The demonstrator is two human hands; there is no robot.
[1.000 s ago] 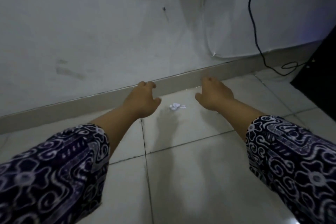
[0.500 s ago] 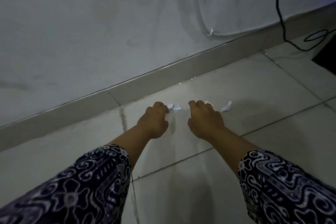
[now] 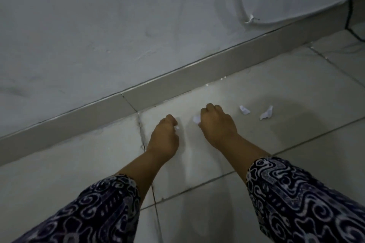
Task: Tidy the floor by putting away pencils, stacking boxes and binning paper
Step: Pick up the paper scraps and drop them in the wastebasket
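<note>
left hand (image 3: 165, 136) curling shut on paper scrap (image 3: 177, 127) | right hand (image 3: 216, 124) closing round white scrap (image 3: 196, 119) | now sitting nearer floor (image 3: 79, 163), two loose scraps (image 3: 244, 109) showing rightward

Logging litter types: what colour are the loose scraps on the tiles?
White scraps, crumpled, clearest in the head view.

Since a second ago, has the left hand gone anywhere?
Yes. The left hand has dropped from level with the skirting board down to the floor tile, its fingers now curled around a white paper scrap.
</note>
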